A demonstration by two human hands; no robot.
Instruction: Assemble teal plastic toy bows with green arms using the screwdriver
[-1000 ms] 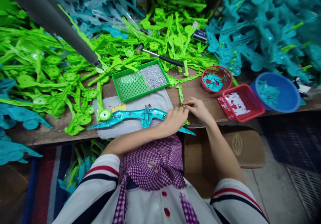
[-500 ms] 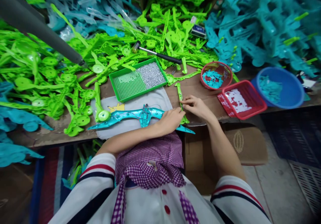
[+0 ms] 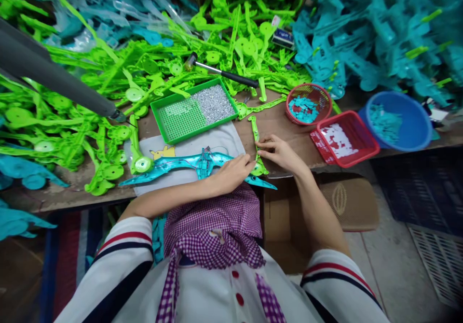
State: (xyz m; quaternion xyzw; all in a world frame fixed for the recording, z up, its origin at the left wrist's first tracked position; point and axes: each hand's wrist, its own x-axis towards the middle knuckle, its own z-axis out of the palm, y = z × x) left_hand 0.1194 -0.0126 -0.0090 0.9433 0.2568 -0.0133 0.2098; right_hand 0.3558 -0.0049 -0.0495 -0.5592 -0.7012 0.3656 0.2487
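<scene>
The left hand [image 3: 234, 172] and right hand [image 3: 281, 155] are close together but apart, fingers bent in from both sides at a narrow bright-green plastic arm-shaped part [image 3: 254, 126]; whether either is clamped on it or on something small, I cannot tell; that green part lies on the brown surface [image 3: 271, 124], just right of a pale grey cloth [image 3: 148, 145], its wider end near. The left hand passes over the right portion of a long, bow-shaped, translucent cyan plastic piece [image 3: 173, 164] with thin wires at its middle, lying mostly across the cloth; a green plastic part with a round disc [image 3: 141, 163] overlaps its left end. Farther off sits a rectangular green perforated plastic tray [image 3: 177, 118], small silvery pieces [image 3: 217, 105] in its right half; beyond it lies a black-handled hammer [image 3: 240, 78]; to the right stand a round red plastic basket [image 3: 323, 92], a rectangular red plastic basket [image 3: 366, 142] and a round blue plastic bowl [image 3: 415, 125].
</scene>
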